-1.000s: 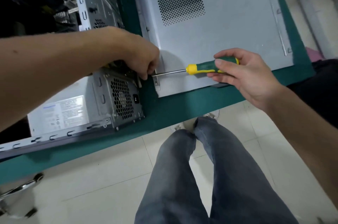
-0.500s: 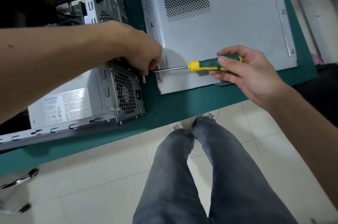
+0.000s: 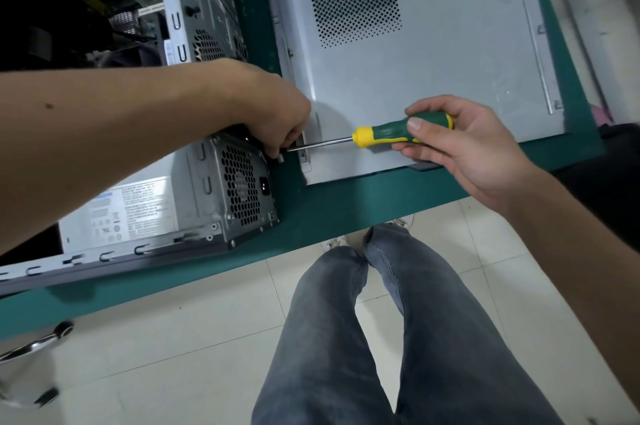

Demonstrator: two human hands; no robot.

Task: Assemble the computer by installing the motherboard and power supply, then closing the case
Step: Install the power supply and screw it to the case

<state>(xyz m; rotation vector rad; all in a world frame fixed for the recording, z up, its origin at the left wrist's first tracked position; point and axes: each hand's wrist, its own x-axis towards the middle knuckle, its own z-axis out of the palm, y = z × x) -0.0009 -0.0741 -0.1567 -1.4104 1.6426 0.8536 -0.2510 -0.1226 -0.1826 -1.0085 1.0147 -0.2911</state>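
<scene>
Green table [image 3: 346, 216], centre frame: power supply [image 3: 145, 206] seated in case [image 3: 194, 26] at left, being screwed by screwdriver [image 3: 398, 131] gripped in right hand [image 3: 464, 147], left hand [image 3: 277, 119] pinching at tip; side panel [image 3: 450, 60] unfitted.

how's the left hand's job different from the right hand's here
The right hand grips the screwdriver by its green handle, over the loose side panel. The left hand curls its fingers around the shaft's tip, against the case's rear corner. The right hand's fingers show plainly; the left hand's are mostly hidden. Both hands touch the same tool.
</scene>
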